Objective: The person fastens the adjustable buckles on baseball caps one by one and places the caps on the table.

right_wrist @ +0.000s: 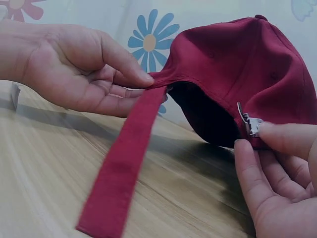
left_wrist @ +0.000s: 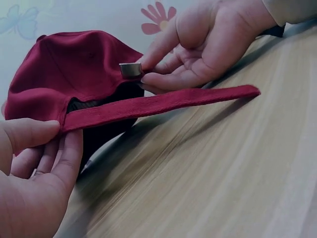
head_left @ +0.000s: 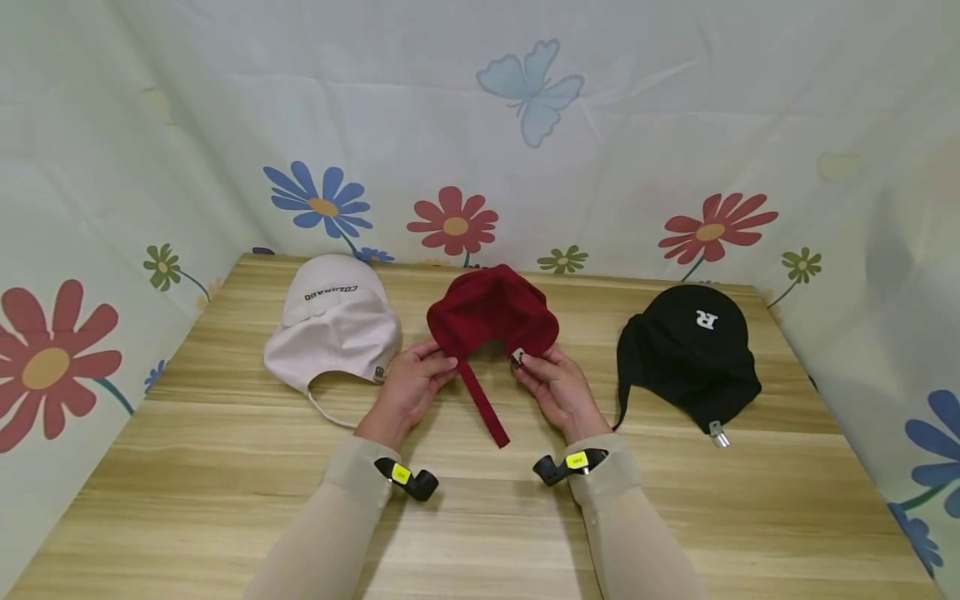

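A dark red baseball cap [head_left: 495, 304] is held between both hands at the middle of the table, its back opening toward me. My left hand [head_left: 411, 382] pinches the left back edge between thumb and fingers, right where the strap [left_wrist: 163, 105] starts. That strap hangs loose, its free end pointing down toward the table. On the other side, my right hand [head_left: 558, 387] pinches the right back edge beside the metal buckle [right_wrist: 251, 124]. In the right wrist view the buckle's flap stands raised and no strap runs through it. The cap's brim is hidden behind the crown.
On the left lies a white cap [head_left: 337, 308] with dark lettering and its strap loose. To the right is a black cap [head_left: 690, 350] with a white R, its metal buckle [head_left: 718, 434] hanging at the near edge. A flowered curtain [head_left: 615, 167] encloses the wooden table [head_left: 480, 517].
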A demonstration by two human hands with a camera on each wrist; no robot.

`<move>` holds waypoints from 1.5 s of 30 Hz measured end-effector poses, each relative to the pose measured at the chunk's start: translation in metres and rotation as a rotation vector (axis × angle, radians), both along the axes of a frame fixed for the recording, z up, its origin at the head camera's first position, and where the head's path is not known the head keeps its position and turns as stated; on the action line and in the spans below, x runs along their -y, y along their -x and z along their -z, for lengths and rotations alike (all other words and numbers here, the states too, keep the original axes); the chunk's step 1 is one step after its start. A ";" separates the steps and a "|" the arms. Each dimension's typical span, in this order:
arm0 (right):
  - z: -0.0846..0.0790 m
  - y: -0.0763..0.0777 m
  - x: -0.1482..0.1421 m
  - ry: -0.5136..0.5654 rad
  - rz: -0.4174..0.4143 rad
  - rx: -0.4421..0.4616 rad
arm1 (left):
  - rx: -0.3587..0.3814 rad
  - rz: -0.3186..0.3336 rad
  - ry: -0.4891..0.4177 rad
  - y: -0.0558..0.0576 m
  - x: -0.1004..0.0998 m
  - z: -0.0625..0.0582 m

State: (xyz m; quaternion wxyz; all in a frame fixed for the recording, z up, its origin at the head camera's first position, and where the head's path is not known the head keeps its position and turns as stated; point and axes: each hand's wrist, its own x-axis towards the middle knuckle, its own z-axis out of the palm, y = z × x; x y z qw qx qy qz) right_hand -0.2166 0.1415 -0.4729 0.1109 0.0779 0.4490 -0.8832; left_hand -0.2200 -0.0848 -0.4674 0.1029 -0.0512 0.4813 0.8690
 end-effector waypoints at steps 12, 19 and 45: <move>0.002 -0.001 0.007 0.027 0.040 0.012 | 0.103 -0.077 -0.063 0.001 -0.004 0.005; 0.003 -0.002 0.011 0.035 0.060 0.009 | 0.075 -0.011 0.001 -0.003 -0.007 0.005; 0.002 -0.004 0.020 0.040 0.269 -0.072 | 0.067 -0.019 -0.009 -0.003 -0.013 0.000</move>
